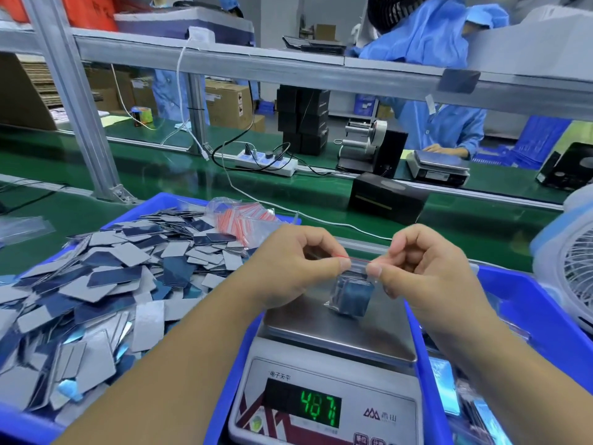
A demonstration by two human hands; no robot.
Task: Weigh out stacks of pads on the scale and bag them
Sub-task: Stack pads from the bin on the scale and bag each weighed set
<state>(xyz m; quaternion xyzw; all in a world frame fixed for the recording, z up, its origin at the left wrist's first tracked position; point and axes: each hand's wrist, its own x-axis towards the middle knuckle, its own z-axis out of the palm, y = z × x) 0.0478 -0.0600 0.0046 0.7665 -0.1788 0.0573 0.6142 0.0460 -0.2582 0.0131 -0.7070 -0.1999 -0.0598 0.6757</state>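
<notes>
Scale nearest | left hand, right hand pinch bag top | bag hangs between them

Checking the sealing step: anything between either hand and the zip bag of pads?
Nothing visible. The left hand and right hand each pinch an end of the zip bag at its red seal strip, directly over the scale platform. The stack of pads is already inside.

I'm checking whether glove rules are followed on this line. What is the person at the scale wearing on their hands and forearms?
Nothing shows on them. The left hand and the right hand are bare, with no gloves or finger cots. Both forearms are uncovered as far as the bottom edge of the picture, so no sleeve or cuff is in view. No rings, watch or wristband can be seen.
</notes>
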